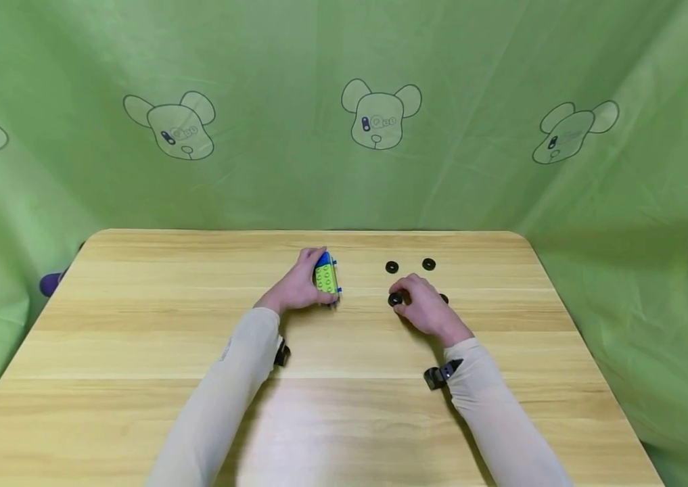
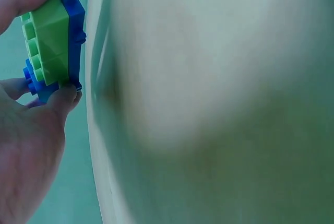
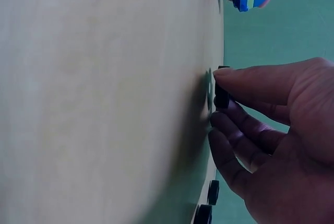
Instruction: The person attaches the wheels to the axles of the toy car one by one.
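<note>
My left hand [image 1: 300,283] grips a toy car body built of lime-green and blue bricks [image 1: 325,276], thumb on one end and fingers on the other. In the left wrist view the green studs of the car body [image 2: 49,41] face the palm, and small blue pegs stick out from its blue base. Over on the right, my right hand [image 1: 427,308] pinches a black toy tyre [image 1: 395,299] between thumb and fingers, at the tabletop. The right wrist view shows that tyre [image 3: 222,97] on edge, partly covered by the thumb.
Two more black tyres, one [image 1: 392,267] behind the pinched one and another [image 1: 429,264] farther right, lie flat on the wooden table [image 1: 136,338]. A third tyre [image 1: 444,298] is partly hidden by the right hand. A green curtain [image 1: 283,169] hangs along the table's far edge.
</note>
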The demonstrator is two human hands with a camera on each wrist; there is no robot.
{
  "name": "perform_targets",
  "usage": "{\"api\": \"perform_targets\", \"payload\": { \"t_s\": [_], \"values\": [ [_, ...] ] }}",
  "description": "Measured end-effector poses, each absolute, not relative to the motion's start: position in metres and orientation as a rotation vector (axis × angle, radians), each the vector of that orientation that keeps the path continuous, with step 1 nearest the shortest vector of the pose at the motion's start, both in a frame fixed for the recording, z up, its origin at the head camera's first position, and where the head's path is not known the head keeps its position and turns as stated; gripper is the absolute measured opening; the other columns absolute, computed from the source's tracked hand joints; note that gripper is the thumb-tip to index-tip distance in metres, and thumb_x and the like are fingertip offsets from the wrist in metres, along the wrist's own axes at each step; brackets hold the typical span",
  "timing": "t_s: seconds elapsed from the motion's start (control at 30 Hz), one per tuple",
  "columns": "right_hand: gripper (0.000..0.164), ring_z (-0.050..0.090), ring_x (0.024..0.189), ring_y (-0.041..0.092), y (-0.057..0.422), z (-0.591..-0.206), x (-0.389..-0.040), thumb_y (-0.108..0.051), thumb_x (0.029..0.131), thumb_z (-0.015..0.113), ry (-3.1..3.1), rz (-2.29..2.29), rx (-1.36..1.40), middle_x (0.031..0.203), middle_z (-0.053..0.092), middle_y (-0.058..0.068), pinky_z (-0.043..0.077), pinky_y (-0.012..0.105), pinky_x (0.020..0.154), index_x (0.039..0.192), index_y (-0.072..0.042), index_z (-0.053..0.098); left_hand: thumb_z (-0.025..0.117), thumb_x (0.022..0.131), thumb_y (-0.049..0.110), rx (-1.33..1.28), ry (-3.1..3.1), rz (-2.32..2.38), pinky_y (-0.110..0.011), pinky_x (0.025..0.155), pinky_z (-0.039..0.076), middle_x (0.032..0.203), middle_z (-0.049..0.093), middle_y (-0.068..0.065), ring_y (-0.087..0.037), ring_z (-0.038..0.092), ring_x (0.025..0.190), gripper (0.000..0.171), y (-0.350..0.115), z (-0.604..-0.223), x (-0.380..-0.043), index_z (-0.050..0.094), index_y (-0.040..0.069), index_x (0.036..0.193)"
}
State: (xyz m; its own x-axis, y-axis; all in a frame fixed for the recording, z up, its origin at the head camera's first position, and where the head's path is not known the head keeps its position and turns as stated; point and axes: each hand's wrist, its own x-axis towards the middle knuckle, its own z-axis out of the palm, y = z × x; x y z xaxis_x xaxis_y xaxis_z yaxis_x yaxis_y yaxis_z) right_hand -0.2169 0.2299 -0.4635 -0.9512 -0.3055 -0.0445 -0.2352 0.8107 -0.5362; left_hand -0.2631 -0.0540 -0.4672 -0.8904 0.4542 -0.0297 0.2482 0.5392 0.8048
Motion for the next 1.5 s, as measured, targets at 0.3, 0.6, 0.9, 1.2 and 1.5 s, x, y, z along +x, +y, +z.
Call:
{"api": "perform_targets", "payload": {
  "t_s": [0.3,0.6,0.9,1.2,1.5],
  "values": [
    [0.032,0.054,0.108,0.032,0.228,-0.455,-0.212,-0.005,0.089,0.07,2.858,-0.859,-0.432,0.114,0.056,0.013,0.044,0.05,0.099,0.12,-0.001,0.062,0.085,0.073,0.025,0.575,2.545,1.326,-0.04,0.109,0.036,0.15,0.021,-0.011,-0.027,0.042,0.123,0.111,-0.061,-0.465,-0.25,0.014,0.014,0.158],
    [0.036,0.056,0.106,0.031,0.224,-0.443,-0.204,-0.007,0.088,0.071,2.866,-0.924,-0.456,0.114,0.057,0.011,0.046,0.05,0.096,0.123,-0.001,0.061,0.086,0.071,0.023,0.598,2.537,1.428,-0.039,0.11,0.035,0.147,0.024,-0.01,-0.026,0.042,0.124,0.108,-0.065,-0.455,-0.235,0.02,0.015,0.156],
    [0.04,0.056,0.108,0.03,0.217,-0.426,-0.193,-0.007,0.088,0.071,2.883,-0.992,-0.515,0.117,0.057,0.01,0.048,0.05,0.094,0.126,-0.002,0.06,0.085,0.069,0.006,0.625,2.319,1.712,-0.034,0.108,0.037,0.145,0.024,-0.008,-0.029,0.039,0.13,0.106,-0.063,-0.445,-0.216,0.021,0.015,0.153],
    [0.038,0.056,0.105,0.027,0.203,-0.409,-0.183,-0.009,0.088,0.073,2.931,-0.98,-0.626,0.113,0.057,0.007,0.049,0.047,0.091,0.124,-0.004,0.062,0.081,0.07,-0.012,0.631,2.025,1.978,-0.032,0.1,0.046,0.146,0.024,-0.007,-0.03,0.041,0.132,0.107,-0.062,-0.44,-0.2,0.022,0.021,0.154],
    [0.034,0.057,0.104,0.023,0.19,-0.394,-0.175,-0.011,0.088,0.073,2.959,-0.986,-0.703,0.114,0.057,0.004,0.051,0.042,0.089,0.121,-0.006,0.064,0.075,0.071,-0.019,0.612,1.818,2.139,-0.041,0.093,0.052,0.146,0.033,-0.018,-0.035,0.054,0.121,0.109,-0.06,-0.44,-0.19,0.022,0.026,0.155]
  ]
}}
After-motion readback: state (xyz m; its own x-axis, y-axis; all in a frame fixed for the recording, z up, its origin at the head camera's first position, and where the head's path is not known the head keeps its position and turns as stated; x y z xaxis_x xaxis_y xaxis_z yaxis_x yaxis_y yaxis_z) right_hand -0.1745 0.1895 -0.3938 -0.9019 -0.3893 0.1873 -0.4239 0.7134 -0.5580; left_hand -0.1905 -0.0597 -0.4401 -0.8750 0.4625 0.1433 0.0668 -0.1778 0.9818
